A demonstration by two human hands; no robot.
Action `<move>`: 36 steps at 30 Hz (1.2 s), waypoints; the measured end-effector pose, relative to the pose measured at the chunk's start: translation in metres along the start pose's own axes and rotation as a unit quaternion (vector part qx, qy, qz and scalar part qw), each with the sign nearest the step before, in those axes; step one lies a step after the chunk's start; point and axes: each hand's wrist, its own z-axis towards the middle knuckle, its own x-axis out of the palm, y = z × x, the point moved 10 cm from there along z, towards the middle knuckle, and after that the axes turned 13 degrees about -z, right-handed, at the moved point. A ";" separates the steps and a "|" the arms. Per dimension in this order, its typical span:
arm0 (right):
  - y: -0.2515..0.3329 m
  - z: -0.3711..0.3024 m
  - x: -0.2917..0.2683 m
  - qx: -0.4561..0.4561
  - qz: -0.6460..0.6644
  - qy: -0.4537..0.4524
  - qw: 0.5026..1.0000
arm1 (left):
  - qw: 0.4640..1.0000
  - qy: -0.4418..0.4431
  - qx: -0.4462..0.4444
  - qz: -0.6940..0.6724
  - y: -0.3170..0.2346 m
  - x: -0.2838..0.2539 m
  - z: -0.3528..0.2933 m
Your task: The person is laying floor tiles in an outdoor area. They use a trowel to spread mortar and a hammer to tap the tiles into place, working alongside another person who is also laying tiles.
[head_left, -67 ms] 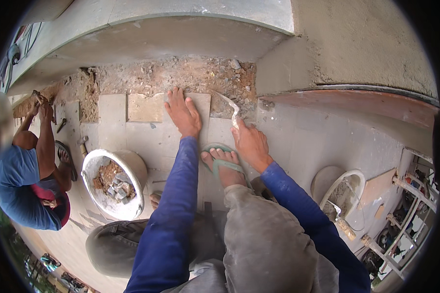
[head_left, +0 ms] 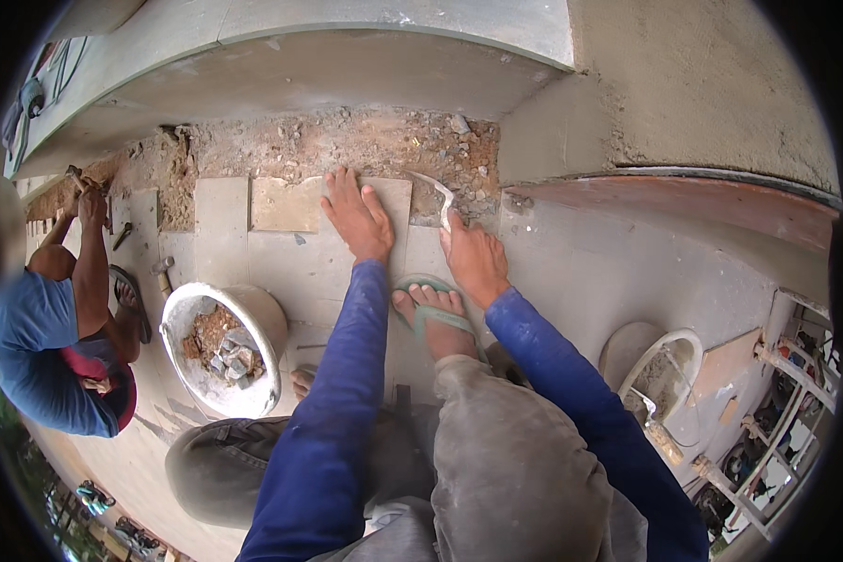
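Observation:
My left hand lies flat on a pale floor tile, fingers stretched toward a strip of bare rubble. In my right hand is a trowel with a whitish curved neck, seen nearly edge-on. Its thin blade points forward and left, by the tile's far right corner, over the rubble; whether it touches cannot be made out. My fingers cover the handle. Left of my left hand, a tan, dusty patch sits between two tiles. My sandalled foot stands between my arms.
A white bucket of rubble stands at left, a hammer beside it. A co-worker crouches farther left, holding a tool. At right is a mortar bucket with another trowel. A step borders the rubble ahead.
My right hand has moved slightly forward and left with the trowel. My left hand stays flat on the tile. The whole view has shifted a little.

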 end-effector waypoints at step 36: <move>0.045 0.083 -0.069 -0.104 -0.099 -0.060 0.988 | 0.995 0.061 0.020 0.077 -0.010 0.011 0.036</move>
